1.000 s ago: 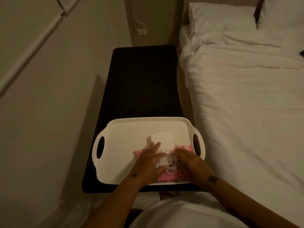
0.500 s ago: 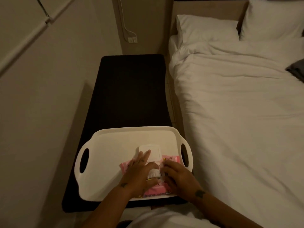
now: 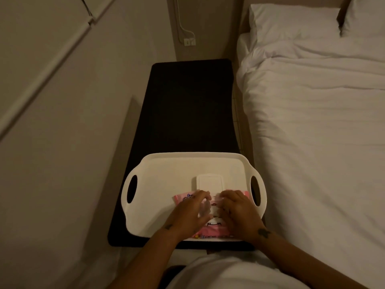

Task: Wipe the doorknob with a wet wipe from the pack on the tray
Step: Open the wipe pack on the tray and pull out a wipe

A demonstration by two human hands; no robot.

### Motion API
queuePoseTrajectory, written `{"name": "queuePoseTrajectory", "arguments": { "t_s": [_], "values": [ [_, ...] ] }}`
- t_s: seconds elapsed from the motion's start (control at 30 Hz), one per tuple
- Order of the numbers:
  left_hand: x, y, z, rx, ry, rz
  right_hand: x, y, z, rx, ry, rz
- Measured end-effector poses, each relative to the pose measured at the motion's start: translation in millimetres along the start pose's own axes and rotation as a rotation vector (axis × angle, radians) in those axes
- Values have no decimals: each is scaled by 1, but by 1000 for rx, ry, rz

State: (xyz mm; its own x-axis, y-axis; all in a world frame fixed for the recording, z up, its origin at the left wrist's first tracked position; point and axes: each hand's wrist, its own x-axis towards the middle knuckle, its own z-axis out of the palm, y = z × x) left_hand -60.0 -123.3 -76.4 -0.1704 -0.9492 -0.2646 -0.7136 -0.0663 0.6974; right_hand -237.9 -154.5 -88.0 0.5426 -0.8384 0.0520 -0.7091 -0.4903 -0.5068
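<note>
**A:** Where is the pack?

**B:** The pink wet-wipe pack (image 3: 183,200) lies flat in the near right part of the white plastic tray (image 3: 164,170), with its near edge at the tray's near rim. Its white flip lid (image 3: 210,181) is thrown open toward the far side and lies on the tray floor.

**A:** And the tray?

**B:** It sits on the near end of a black rectangular bench top (image 3: 191,105), with a cut-out handle at its left end and another at its right.

**A:** What are the hands doing?

**B:** Both are on the pack. The left hand (image 3: 185,215) lies over the left half, palm down. Its fingers are spread and loosely bent, and the thumb reaches right across the printed front, so it presses rather than grasps. The right hand (image 3: 239,213) covers the right half, its fingers curled down at the opening on the near side of the lid.

**A:** Is the right one pinching a wipe?

**B:** I cannot tell, because the fingertips are blurred. A pale blurred patch (image 3: 205,207) shows between the two hands at the opening. It is unclear whether either hand has hold of it.

**A:** Anything around?

**B:** Just beside the bench on the right is a bed with a rumpled white duvet (image 3: 312,122) and a white pillow (image 3: 291,19) at the far end. On the far wall a white cable (image 3: 178,17) runs down to a wall socket (image 3: 190,41).
</note>
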Motion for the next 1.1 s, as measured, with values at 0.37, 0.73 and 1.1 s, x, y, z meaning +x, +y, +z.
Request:
{"name": "queuePoseTrajectory", "arguments": {
  "t_s": [0.37,0.73,1.1],
  "values": [
    [-7,-3,2,-99,18,-44,15,3,-33,621,247,404],
    [-8,-2,-2,-295,107,-81,13,1,-39,871,190,416],
    [-7,5,-25,-830,310,-316,43,-14,-28,711,-52,205]
  ]
}}
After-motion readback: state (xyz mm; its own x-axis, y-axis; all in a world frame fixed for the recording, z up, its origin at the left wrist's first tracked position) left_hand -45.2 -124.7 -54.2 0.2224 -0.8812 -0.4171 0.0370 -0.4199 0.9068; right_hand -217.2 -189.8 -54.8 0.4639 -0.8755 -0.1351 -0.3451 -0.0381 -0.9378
